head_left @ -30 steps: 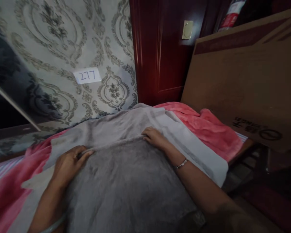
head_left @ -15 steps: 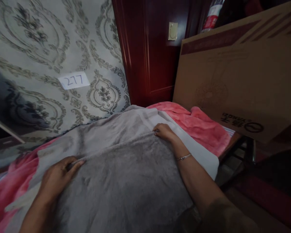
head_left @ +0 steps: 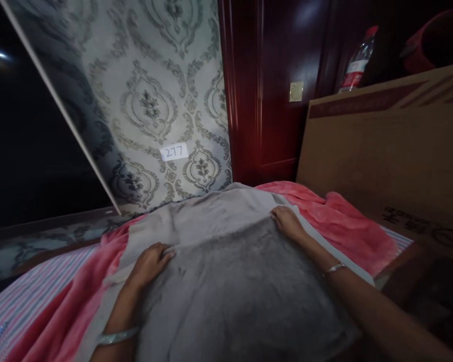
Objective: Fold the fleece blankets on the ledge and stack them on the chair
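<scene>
A grey plush blanket [head_left: 234, 281] lies spread in front of me, its near part dark grey and its far part a paler grey. My left hand [head_left: 153, 261] pinches the left end of the edge where the dark part meets the pale part. At the right end of that same edge, my right hand [head_left: 287, 221] has its fingers closed on the fabric. Between the two hands the edge runs fairly straight. Beneath the grey fabric, a pink plush blanket [head_left: 343, 221] shows on both sides.
Striped bedding [head_left: 53, 276] shows at the left, near a large dark screen [head_left: 33, 136]. Behind stand a patterned wall with a paper label [head_left: 174, 151] and a dark red door [head_left: 275, 130]. At right, a big cardboard box [head_left: 392, 156] rises, with a bottle [head_left: 357, 63] behind its top edge.
My view has turned left and up, so more of the screen and bottle shows. Both hands keep hold of the blanket's edge, which lies much as before.
</scene>
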A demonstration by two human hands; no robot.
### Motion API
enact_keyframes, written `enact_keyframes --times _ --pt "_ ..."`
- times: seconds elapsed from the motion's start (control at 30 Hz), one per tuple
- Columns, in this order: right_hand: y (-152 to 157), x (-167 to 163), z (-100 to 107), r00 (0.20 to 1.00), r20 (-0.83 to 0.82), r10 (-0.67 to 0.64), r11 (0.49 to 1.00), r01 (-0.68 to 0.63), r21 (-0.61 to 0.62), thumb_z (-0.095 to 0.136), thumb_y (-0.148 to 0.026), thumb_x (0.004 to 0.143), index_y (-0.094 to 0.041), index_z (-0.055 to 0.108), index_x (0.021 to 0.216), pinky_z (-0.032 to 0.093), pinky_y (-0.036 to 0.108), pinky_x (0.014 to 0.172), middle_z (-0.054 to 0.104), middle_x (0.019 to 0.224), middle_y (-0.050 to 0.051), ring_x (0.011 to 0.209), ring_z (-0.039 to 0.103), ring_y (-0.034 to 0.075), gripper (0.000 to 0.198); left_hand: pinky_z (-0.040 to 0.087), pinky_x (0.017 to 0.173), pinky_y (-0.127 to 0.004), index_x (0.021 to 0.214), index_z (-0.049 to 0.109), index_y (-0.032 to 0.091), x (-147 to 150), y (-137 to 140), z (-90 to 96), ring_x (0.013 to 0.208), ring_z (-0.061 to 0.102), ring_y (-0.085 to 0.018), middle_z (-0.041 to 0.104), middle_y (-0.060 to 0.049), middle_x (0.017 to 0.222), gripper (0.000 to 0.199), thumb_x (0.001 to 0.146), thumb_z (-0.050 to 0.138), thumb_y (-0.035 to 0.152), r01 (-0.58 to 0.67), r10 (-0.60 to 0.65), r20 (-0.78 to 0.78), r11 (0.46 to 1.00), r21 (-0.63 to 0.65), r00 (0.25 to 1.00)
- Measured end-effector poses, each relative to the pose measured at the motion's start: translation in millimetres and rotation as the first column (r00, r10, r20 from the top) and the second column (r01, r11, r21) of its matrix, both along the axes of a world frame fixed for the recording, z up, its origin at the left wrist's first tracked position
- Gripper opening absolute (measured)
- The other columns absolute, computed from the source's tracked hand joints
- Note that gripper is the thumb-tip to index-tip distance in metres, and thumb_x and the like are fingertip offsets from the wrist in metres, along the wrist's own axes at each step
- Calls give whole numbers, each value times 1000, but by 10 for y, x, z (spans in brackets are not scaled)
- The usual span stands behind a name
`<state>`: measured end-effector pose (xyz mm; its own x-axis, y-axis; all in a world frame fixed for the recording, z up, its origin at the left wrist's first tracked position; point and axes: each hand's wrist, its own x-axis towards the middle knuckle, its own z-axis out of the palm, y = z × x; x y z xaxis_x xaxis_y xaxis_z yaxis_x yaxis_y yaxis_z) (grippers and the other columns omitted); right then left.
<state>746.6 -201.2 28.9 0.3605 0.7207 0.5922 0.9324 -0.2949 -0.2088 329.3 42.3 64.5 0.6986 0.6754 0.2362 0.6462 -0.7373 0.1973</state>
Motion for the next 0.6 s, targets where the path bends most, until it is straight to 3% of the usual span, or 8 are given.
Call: enact_keyframes --times 0.13,0.27,0.37,0.43,0.5,0.6 --pt "-205 -39 236 983 124 137 971 -158 179 48 -19 92 -20 62 87 45 37 81 66 87 9 85 59 24 15 52 92 -43 84 68 23 -438 37 -57 99 68 -32 73 -14 97 34 83 45 47 -13 14 -16 998 54 1000" --pt "-414 -188 533 968 221 119 955 -173 240 44 -24 96 -20 60 88 44 36 75 64 85 10 80 57 24 18 54 87 -40 84 61 25 -696 -92 75 94 68 -29 72 -11 93 32 87 37 45 -111 97 152 991 81 984" --pt "-648 -238 781 965 260 45 956 -116 268 42 -25 95 -20 60 89 44 37 74 64 85 11 80 57 25 20 52 89 -40 97 60 21 -762 -333 404 102 66 -30 71 -13 103 36 91 32 43 -230 196 213 961 151 957" --pt "-852 -239 950 959 281 -21 960 -60 275 41 -25 95 -20 62 92 44 37 75 66 88 11 83 59 25 21 50 86 -40 104 60 18 -807 -561 709 104 64 -31 68 -16 111 41 94 29 43 -321 292 147 918 235 945" --pt "-1075 -245 1124 948 309 -77 963 -9 269 41 -25 95 -20 63 96 45 36 76 68 93 11 86 60 25 23 48 82 -39 108 59 15 -869 -823 1034 105 63 -31 66 -17 114 46 97 26 45 -331 335 48 881 338 941" --pt "-1397 -319 1420 926 339 -165 959 70 275 40 -27 96 -18 65 101 45 36 74 70 99 13 88 62 24 27 46 82 -36 114 58 13 -974 -1204 1485 107 61 -29 64 -15 120 48 99 25 44 -339 369 33 811 477 929"
